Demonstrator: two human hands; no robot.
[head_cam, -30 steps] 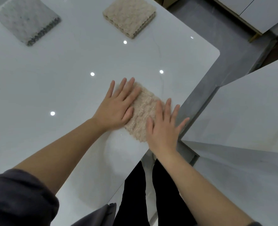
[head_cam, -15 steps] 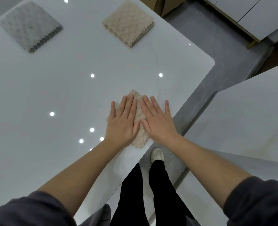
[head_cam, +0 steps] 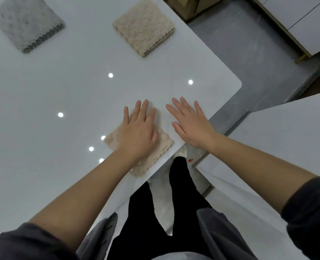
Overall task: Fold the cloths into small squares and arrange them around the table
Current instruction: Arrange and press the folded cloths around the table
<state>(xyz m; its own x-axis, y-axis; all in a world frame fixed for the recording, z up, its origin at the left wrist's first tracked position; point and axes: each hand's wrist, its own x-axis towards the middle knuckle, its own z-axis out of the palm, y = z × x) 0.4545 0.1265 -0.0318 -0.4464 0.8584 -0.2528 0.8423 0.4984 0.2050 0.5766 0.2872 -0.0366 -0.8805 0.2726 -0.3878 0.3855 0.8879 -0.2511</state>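
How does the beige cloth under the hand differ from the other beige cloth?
The near beige cloth lies under the left hand, which presses on it; the far beige cloth lies untouched. The near cloth is partly hidden; the far cloth shows whole, its layers visible at one side. Both are beige, folded square, with scalloped edges.

Three folded cloths lie on the table [head_cam: 61, 91]. The near cloth [head_cam: 163, 145] sits at the table's near edge, toward its right corner, with the left hand [head_cam: 138, 132] flat on top of it. The right hand [head_cam: 191, 126] is spread over bare tabletop just right of that cloth, apart from it. The far-right cloth [head_cam: 144, 25] lies well behind them, near the table's right edge. The far-left cloth [head_cam: 26, 21] lies to its left, well apart. A second surface [head_cam: 286, 147] stands right of the table, and the person's legs [head_cam: 179, 175] stand in the gap between.
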